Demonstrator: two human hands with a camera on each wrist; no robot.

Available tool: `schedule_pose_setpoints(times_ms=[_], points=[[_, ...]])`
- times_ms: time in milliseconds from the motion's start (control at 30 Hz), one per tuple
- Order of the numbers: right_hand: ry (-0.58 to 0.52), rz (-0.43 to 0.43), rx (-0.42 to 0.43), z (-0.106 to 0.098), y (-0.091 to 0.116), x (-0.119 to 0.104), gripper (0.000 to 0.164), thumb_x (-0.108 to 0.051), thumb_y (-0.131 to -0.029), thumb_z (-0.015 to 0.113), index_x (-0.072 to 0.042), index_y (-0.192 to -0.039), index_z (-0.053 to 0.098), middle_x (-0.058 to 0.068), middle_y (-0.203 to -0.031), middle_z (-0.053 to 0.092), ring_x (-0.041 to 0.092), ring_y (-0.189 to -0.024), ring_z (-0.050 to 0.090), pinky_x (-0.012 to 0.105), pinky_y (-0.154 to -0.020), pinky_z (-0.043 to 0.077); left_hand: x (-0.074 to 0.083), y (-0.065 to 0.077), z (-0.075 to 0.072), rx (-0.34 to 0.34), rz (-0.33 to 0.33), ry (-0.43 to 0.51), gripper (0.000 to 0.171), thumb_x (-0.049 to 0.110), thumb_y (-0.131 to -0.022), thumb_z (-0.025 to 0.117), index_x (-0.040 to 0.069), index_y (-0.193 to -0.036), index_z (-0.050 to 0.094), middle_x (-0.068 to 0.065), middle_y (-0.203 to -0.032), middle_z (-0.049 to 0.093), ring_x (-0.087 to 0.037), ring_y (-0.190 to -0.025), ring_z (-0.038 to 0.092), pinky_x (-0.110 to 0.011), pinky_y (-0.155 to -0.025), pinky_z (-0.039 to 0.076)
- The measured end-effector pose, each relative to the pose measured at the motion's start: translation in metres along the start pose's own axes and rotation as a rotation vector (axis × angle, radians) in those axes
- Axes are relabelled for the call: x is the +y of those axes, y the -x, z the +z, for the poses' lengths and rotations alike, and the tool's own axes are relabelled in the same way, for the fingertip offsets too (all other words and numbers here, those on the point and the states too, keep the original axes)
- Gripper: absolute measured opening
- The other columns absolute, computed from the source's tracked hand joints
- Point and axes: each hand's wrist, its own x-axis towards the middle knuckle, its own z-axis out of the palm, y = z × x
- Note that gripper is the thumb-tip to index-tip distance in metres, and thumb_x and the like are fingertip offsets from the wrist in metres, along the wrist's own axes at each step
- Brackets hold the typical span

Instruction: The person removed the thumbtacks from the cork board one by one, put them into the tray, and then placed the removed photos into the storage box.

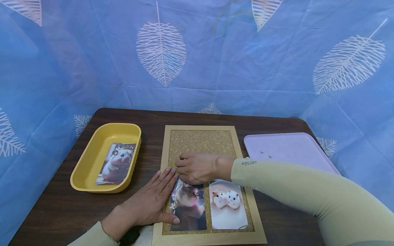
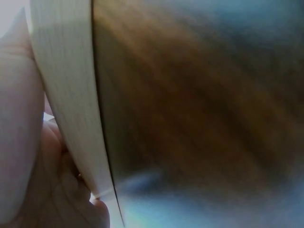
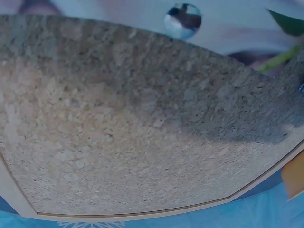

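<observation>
A wood-framed cork board point(image 1: 201, 140) lies on the table with two photos side by side on its lower half. My left hand point(image 1: 149, 203) rests flat, fingers extended, across the board's left frame edge and the left side of the dark animal photo point(image 1: 189, 215). My right hand point(image 1: 200, 168) is at that photo's top edge, its fingers curled downward; whatever they may pinch is hidden. Beside it lies the photo of two white hamsters point(image 1: 229, 217). In the right wrist view, a shiny silver thumbtack point(image 3: 183, 21) sits at a photo's top edge.
A yellow tray point(image 1: 81, 167) at left holds a photo of a crowned hamster point(image 1: 118, 164). On the right, a lilac tray point(image 1: 286, 147) carries small silver tacks point(image 1: 270, 156), partly behind my right sleeve. Blue leaf-patterned cloth point(image 1: 215, 51) hangs behind the dark table point(image 1: 150, 136).
</observation>
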Motion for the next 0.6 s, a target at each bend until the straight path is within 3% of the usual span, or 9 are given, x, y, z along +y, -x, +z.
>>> schedule_pose_setpoints(times_ms=[400,600], points=[[0.026,-0.005,0.002,0.0023,0.0022,0.0011,0.035,-0.033,-0.114,0.035,-0.022,-0.112,0.068,-0.006,-0.111,0.065,0.018,-0.106,0.054,0.041,-0.105,0.044,0.0,0.0004,-0.0001,0.013,0.007,-0.016,0.124,0.093,-0.086,0.044,0.005,-0.169,0.016,-0.013,-0.178,0.007,-0.031,-0.165,0.001,-0.055,-0.133,0.012],[-0.001,0.012,0.011,0.0032,0.0048,0.0025,0.032,-0.031,-0.113,0.039,-0.022,-0.106,0.069,-0.006,-0.105,0.064,0.018,-0.103,0.054,0.04,-0.102,0.044,-0.0004,0.0004,0.0003,0.025,0.013,-0.017,0.125,0.092,-0.086,0.045,0.004,-0.169,0.016,-0.014,-0.178,0.009,-0.032,-0.165,0.003,-0.055,-0.132,0.013]])
